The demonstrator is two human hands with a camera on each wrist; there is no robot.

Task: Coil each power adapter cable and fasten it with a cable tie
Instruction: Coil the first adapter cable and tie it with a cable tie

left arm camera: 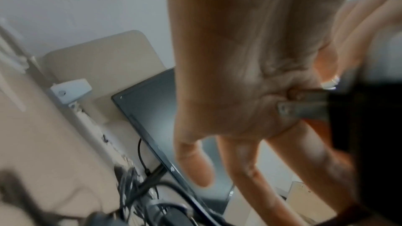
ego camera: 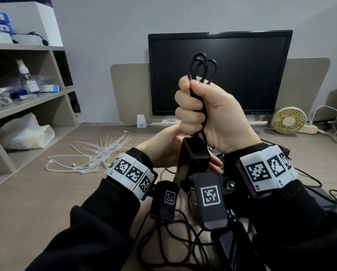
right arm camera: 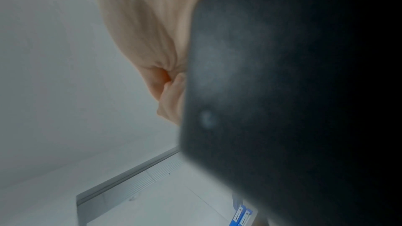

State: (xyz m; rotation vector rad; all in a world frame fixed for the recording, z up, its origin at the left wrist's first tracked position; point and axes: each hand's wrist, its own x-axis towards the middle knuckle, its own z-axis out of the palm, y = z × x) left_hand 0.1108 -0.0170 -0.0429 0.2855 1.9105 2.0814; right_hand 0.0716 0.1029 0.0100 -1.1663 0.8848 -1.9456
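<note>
My right hand (ego camera: 199, 112) is raised in a fist in front of the monitor and grips a bundle of black cable loops (ego camera: 202, 69) that stick out above it. The cable runs down to a black power adapter (ego camera: 195, 159) hanging just below the fist. My left hand (ego camera: 163, 151) holds that adapter from the left, fingers showing behind it. In the left wrist view the plug prongs (left arm camera: 304, 107) press into the left palm (left arm camera: 239, 57). The right wrist view is mostly filled by the blurred adapter (right arm camera: 282, 92). White cable ties (ego camera: 97, 153) lie loose on the desk to the left.
A dark monitor (ego camera: 220, 73) stands at the back of the desk (ego camera: 36, 202), with a small fan (ego camera: 289, 119) and white power strip (ego camera: 310, 130) to its right. Shelves (ego camera: 26, 102) with clutter line the left. More black cables (ego camera: 183, 241) tangle at the near edge.
</note>
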